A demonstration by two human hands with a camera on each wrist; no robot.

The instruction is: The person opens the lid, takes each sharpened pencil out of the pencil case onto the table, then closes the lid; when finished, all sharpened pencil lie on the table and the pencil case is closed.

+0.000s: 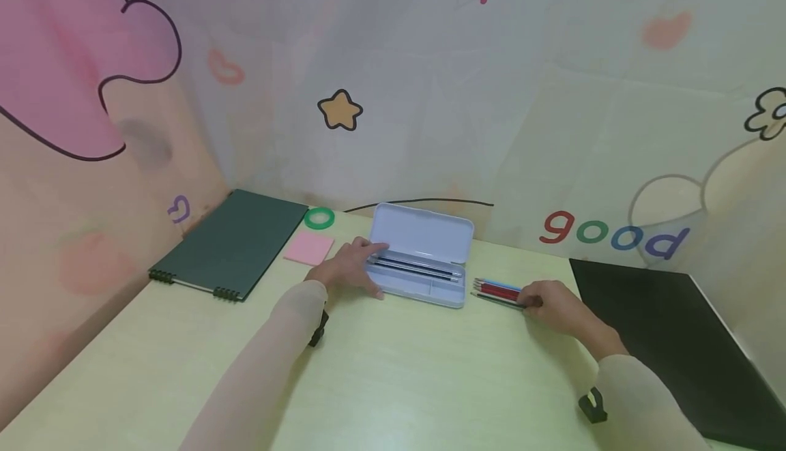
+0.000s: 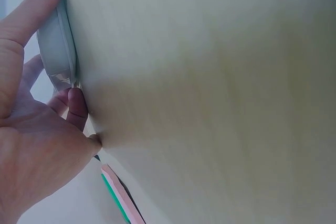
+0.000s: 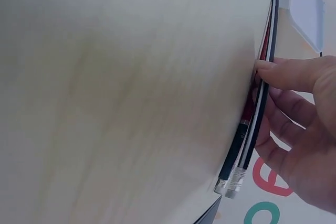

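Note:
A pale blue pencil case lies with its lid raised at the back, and a few dark pencils are in its long compartment. My left hand holds the case's left end, thumb at the front edge and fingers toward the hinge; the left wrist view shows the case wall between thumb and fingers. To the right of the case, my right hand pinches a dark pencil with a pale stripe. Red and blue pencils lie close beside it, their far ends hidden by the hand.
At the left lies a dark green spiral notebook. Green tape and a pink sticky-note pad are between it and the case. A black flat sheet covers the right side of the table. A printed curtain hangs behind.

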